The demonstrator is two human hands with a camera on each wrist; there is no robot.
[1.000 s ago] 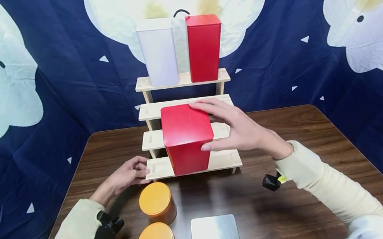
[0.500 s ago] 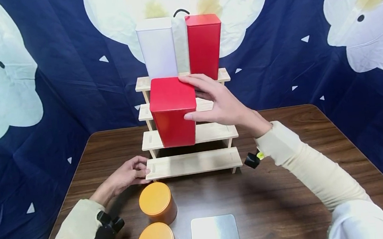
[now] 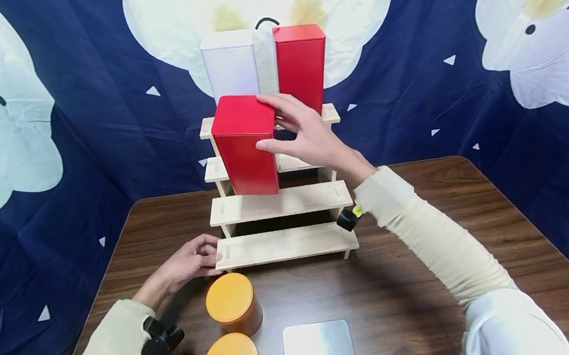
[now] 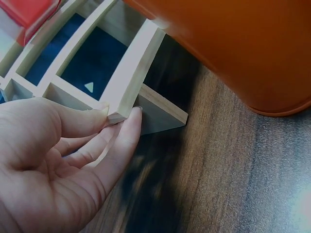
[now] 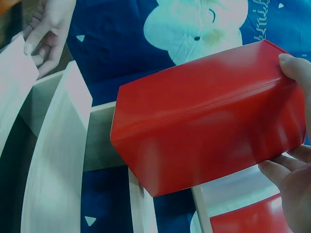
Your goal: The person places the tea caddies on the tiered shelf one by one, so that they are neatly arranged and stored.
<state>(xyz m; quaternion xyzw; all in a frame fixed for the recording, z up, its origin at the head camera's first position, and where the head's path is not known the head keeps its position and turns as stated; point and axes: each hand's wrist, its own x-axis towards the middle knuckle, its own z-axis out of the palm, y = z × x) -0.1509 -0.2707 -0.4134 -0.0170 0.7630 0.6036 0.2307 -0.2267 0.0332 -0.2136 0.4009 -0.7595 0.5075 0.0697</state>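
Note:
My right hand [image 3: 306, 132] grips a tall red tin box [image 3: 246, 158] near its top, thumb on the front face and fingers round the right side. Its base overlaps the second step from the top in the head view; in the right wrist view the box [image 5: 204, 131] spans the middle, tilted in that picture. My left hand [image 3: 187, 266] pinches the left end of the lowest step of a pale wooden tiered rack [image 3: 286, 245]. In the left wrist view thumb and finger hold that board's corner [image 4: 119, 109].
On the top step stand a white tin box [image 3: 229, 67], partly hidden, and another red tin box [image 3: 301, 63]. Two orange round tins [image 3: 229, 297] stand on the dark wooden table [image 3: 404, 280] at front left, near a silver flat-topped tin [image 3: 319, 350]. A blue cloth [image 3: 118, 131] hangs behind.
The red box has risen from in front of the lower steps, up and slightly left, in my right hand. My left hand stays on the lowest step's end.

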